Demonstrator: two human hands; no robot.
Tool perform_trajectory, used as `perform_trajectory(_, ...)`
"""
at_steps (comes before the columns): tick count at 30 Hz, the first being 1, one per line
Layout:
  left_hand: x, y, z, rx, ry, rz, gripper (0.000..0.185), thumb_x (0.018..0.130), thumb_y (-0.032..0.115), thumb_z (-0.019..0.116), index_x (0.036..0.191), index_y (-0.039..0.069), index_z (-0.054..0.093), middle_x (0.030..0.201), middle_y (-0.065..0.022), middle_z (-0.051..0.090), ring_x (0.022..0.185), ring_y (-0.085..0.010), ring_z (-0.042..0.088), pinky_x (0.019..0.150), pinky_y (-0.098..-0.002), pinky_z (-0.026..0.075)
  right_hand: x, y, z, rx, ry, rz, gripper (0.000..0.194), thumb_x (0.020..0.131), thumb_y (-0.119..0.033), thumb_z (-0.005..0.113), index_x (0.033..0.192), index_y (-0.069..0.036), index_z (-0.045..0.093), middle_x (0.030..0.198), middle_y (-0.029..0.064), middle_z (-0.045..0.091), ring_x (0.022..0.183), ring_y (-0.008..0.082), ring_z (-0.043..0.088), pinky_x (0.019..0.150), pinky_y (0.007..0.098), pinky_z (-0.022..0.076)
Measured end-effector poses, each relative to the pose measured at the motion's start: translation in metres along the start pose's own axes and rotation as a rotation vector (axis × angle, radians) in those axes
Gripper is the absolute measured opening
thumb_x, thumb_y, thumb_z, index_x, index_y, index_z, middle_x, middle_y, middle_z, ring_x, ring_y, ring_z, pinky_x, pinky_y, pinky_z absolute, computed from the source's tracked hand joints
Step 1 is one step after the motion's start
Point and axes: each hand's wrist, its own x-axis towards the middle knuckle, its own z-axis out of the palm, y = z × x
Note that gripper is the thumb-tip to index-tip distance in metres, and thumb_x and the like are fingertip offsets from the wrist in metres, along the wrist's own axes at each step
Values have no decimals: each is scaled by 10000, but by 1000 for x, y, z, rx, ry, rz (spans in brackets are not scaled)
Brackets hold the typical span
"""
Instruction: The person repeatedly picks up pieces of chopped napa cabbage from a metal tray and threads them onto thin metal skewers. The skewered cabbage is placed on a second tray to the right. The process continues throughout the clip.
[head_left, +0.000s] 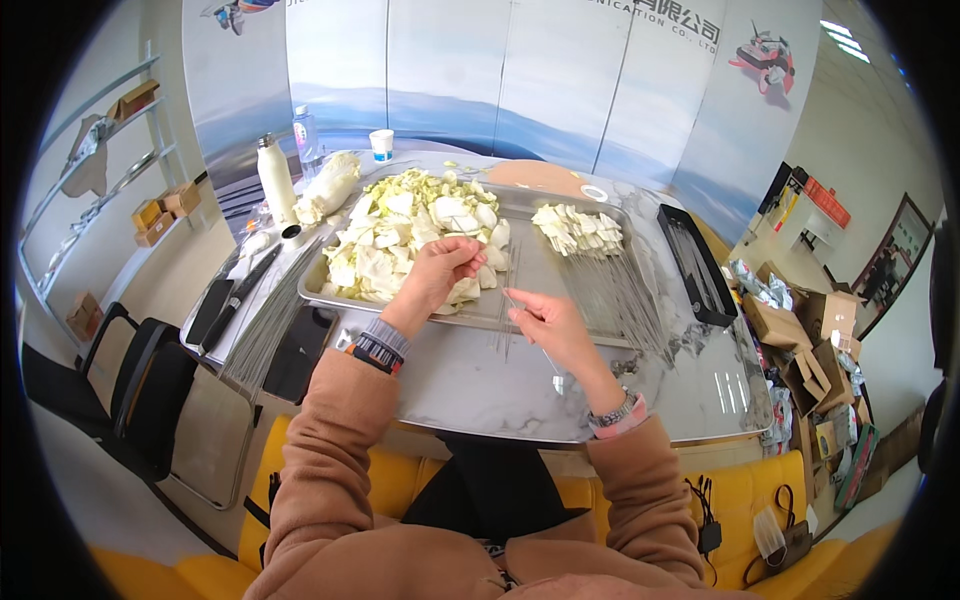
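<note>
My right hand (551, 326) pinches a thin metal skewer (508, 297) between thumb and fingers, over the near edge of a metal tray (469, 324). My left hand (448, 268) is raised above the tray's left half, thumb and fingertips together; whether a small piece is between them I cannot tell. Below it lies a heap of torn cabbage leaves (375, 259). At the tray's right side, skewers (626, 300) threaded with cabbage pieces (577, 231) lie in a bundle, their bare ends pointing towards me. A few loose skewers (504, 330) rest across the tray's near rim between my hands.
Left of the tray lie a bundle of bare skewers (274, 319), a knife (240, 300), its black sheath (210, 311) and a phone (301, 352). Behind them stand a white bottle (275, 180) and a whole cabbage (330, 187). A black box (696, 266) holding skewers sits at right.
</note>
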Motion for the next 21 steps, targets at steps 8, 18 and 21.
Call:
perform_trajectory(8,3,-5,-2,36,-4,-5,229,947,152,531,1062,-30,610,878,-62,658,719,-90,571,693,-208,489,-34,-6,-16,-342,150,-114,292,862,-74,576,1145,-15,617,545,31,379,505,60,336,462,243,317)
perform_trajectory(18,-1,-3,3,101,-19,-29,283,960,193,514,1122,-29,583,958,-92,658,759,-109,568,719,-245,497,-42,21,-70,-834,470,-136,230,816,-139,575,1002,-42,670,673,192,608,628,365,595,571,437,453)
perform_trajectory(21,-1,-3,1,95,-16,-33,278,954,192,524,1120,-24,586,951,-86,656,752,-107,565,708,-245,494,-42,24,-80,-875,442,-111,232,822,-148,563,1003,-49,670,670,191,605,639,363,596,582,449,451)
